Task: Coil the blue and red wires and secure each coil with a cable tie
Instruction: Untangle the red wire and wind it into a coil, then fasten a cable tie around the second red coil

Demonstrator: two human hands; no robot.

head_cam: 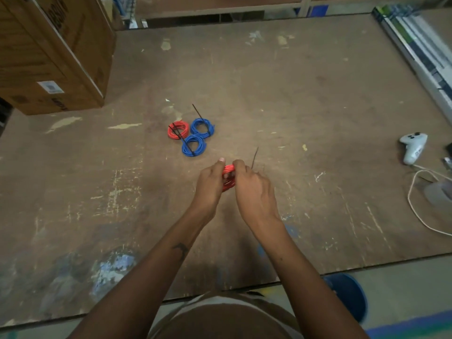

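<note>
Both hands meet above the middle of the worn brown table [293, 99]. My left hand [209, 184] grips a red wire coil [229, 170] from the left, and my right hand [252, 187] grips it from the right. A black cable tie [254, 157] sticks up from the fingers of my right hand. Farther back lie three tied coils: a red coil [178, 129], a blue coil [202, 128] and a second blue coil [193, 145], each with a black tie tail poking out.
A large cardboard box [49, 50] stands at the back left. At the right edge lie a white game controller [413, 146] and a white cable [420, 211]. Long packaged strips [415, 47] run along the back right. A blue stool [349, 294] sits below the table's near edge.
</note>
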